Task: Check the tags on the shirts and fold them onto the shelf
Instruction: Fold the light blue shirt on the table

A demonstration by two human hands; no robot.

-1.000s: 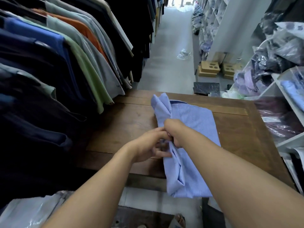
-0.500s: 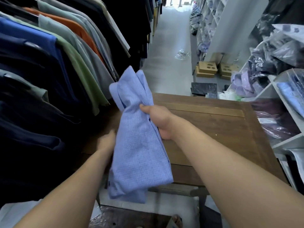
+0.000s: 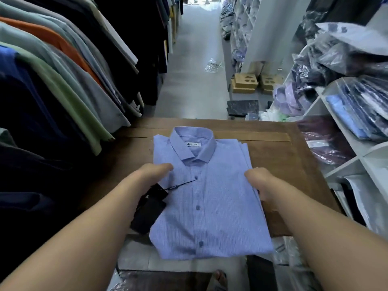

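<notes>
A blue shirt (image 3: 210, 196) lies folded on a brown wooden table (image 3: 283, 160), front side up. Its collar (image 3: 192, 141) is at the far end, and a small white label (image 3: 193, 144) shows inside it. 3 dark buttons run down the middle. The near end of the shirt hangs a bit over the table's near edge. The left hand (image 3: 154, 172) rests on the left side of the shirt, just below the collar, with its fingers stretched out and holding nothing. The right hand (image 3: 259, 181) sits on the right edge of the shirt with its fingers bent down over the folded layers. I cannot tell if it grips them or only touches them. A black tag (image 3: 150, 206) lies by the shirt's left edge, partly under the left wrist. A thin dark string (image 3: 182, 184) runs from the tag to the top button. Many hanging shirts (image 3: 63, 85) fill the left side. A white shelf (image 3: 346, 166) on the right holds bagged shirts (image 3: 361, 110). Brown boxes (image 3: 244, 82) sit on the floor past the table.
</notes>
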